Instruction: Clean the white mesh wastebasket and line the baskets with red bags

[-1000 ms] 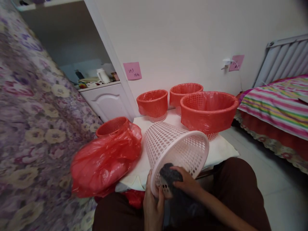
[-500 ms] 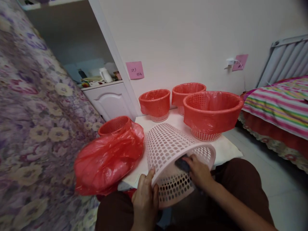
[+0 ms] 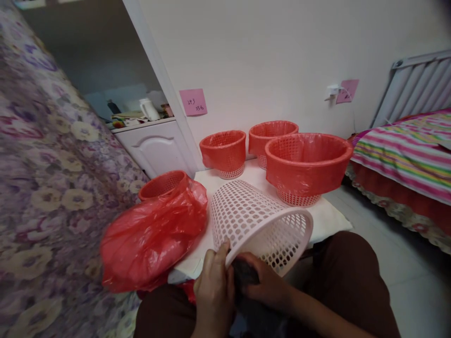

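Note:
A pale pink perforated basket (image 3: 253, 220) lies tilted on its side over my lap, its mouth toward me. My left hand (image 3: 213, 291) grips its near rim, thumb up against the wall. My right hand (image 3: 264, 284) is closed on a dark cloth (image 3: 243, 274) just below the rim, beside my left hand. Most of the cloth is hidden between my hands.
Three baskets lined with red bags (image 3: 306, 162) (image 3: 223, 150) (image 3: 271, 131) stand on a white low table (image 3: 327, 218). A bulging red bag (image 3: 155, 234) with another lined basket (image 3: 162, 184) lies left. A floral bed (image 3: 45, 188) is left, a striped bed (image 3: 405, 145) right.
My right hand with the dark cloth has come out of the basket's mouth and dropped below the rim, next to my left hand. The basket has tipped slightly.

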Demonstrator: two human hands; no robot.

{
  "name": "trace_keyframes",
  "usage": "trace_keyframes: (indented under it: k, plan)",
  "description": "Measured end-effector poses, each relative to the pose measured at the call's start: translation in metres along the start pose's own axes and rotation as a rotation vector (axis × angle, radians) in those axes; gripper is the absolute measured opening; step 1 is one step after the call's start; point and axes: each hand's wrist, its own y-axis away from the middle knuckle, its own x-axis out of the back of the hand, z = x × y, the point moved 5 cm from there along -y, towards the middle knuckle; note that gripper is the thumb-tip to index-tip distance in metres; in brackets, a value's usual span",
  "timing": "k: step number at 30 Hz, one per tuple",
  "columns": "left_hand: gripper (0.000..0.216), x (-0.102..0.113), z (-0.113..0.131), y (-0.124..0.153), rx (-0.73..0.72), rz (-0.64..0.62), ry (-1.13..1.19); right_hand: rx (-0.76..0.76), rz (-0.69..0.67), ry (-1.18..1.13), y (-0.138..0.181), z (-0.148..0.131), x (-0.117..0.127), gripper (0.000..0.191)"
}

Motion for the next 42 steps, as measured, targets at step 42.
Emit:
trace_keyframes:
  k: [42]
  plan:
    - [0.042,-0.043,-0.015,0.049,0.417,0.040,0.346,-0.100,0.115,0.249,-0.003,0.038,0.024,0.058]
